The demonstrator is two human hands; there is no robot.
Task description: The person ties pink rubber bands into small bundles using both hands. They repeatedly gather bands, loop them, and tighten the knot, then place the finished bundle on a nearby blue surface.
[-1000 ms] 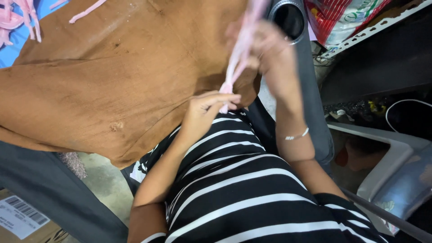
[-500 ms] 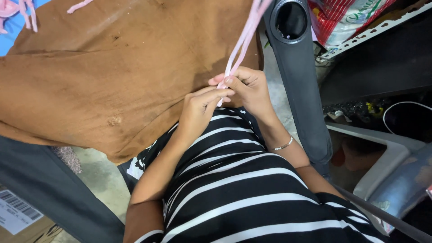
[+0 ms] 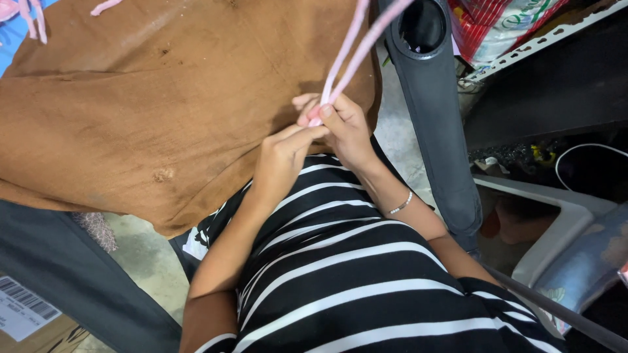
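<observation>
We have both hands together at the near edge of the brown cloth (image 3: 163,111), just above our striped shirt (image 3: 366,274). Right hand (image 3: 343,127) is pinched closed on the pink cord (image 3: 350,55); left hand (image 3: 284,153) touches it with fingertips closed against the same spot. The cord shows as two strands running up and out of the top of the view, so its far end is not visible. The cloth covers the work surface under the hands. A dark grey tube (image 3: 435,117) runs just beside our right wrist, which carries one thin bracelet (image 3: 400,204). More pink cord pieces (image 3: 33,19) lie top left, count unclear. One white plastic chair (image 3: 556,229) sits lower right.
</observation>
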